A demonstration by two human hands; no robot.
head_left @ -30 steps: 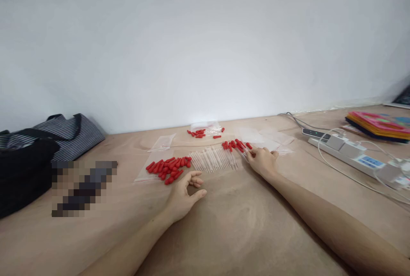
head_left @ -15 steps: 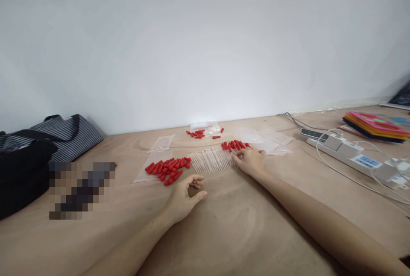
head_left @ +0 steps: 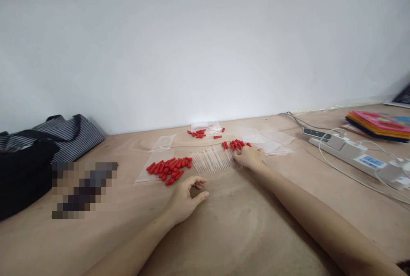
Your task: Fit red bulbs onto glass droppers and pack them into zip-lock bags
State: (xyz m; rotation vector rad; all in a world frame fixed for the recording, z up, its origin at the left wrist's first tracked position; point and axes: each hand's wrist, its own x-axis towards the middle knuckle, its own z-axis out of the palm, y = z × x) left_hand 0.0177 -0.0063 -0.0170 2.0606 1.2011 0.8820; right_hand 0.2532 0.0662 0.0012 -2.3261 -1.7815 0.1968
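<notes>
My left hand (head_left: 185, 199) rests on the table with its fingers curved and thumb apart, holding nothing. Just beyond it lies a pile of red bulb-ended pieces (head_left: 169, 168), partly on a clear zip bag (head_left: 143, 176). A row of thin white sticks (head_left: 211, 160) lies side by side in the middle. At the row's right end is my right hand (head_left: 251, 157), its fingers bent down together; whatever they pinch is hidden. Its fingertips are close to a smaller cluster of red pieces (head_left: 237, 144).
More red pieces (head_left: 199, 133) lie near the wall beside a clear bag (head_left: 213, 127). Flat clear bags (head_left: 277, 141) lie beyond my right hand. Rightward are a power strip (head_left: 347, 150) with cables and stacked coloured sheets (head_left: 378, 126). Leftward sit a striped bag (head_left: 80, 137) and a blurred-out item (head_left: 85, 190).
My right hand has shifted slightly and its fingers have lowered and bent more at the row's right end. My left hand keeps its pose. The whole view has shifted a little.
</notes>
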